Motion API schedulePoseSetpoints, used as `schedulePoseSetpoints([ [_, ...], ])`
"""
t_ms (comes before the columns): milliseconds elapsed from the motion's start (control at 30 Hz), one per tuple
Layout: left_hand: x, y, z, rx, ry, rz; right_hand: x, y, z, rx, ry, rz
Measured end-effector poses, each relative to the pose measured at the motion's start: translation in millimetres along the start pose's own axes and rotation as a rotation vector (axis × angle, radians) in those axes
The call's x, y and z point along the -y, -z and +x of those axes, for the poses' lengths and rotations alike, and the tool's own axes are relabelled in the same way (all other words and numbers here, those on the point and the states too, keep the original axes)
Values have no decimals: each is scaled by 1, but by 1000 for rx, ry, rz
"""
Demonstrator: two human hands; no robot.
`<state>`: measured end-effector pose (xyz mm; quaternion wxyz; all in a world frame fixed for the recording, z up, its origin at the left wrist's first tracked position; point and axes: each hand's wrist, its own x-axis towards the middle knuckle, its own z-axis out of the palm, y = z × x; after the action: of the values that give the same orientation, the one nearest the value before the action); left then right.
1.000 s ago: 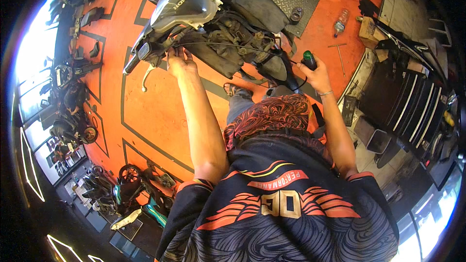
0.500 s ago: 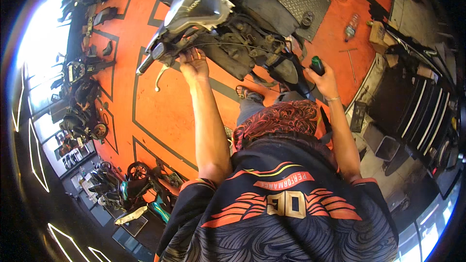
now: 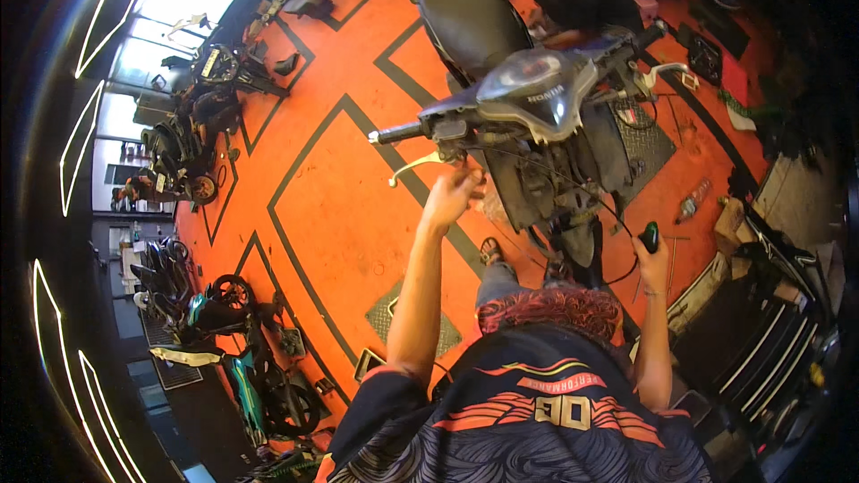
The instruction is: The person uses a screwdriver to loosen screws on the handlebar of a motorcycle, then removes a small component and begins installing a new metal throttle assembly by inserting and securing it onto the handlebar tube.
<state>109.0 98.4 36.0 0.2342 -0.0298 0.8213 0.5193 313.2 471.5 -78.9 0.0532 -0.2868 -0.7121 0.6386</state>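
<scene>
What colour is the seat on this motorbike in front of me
The seat is black, best seen in the head view.

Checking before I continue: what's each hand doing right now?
Left hand: partly curled near the handlebar lever; whether it grips anything can't be told.
Right hand: closed, holding a green-and-black handle.

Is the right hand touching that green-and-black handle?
Touching: the head view shows the right hand closed around the green-and-black handle, its upper end sticking out.
</scene>
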Motion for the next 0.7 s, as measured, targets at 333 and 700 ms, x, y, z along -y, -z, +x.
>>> schedulePoseSetpoints([
  [333, 13, 134, 35, -503, -705, 770, 16, -14, -7, -103, 50, -45],
  [700, -9, 153, 87, -38, -446, 1011, 7, -45, -69, -310, 10, -124],
])
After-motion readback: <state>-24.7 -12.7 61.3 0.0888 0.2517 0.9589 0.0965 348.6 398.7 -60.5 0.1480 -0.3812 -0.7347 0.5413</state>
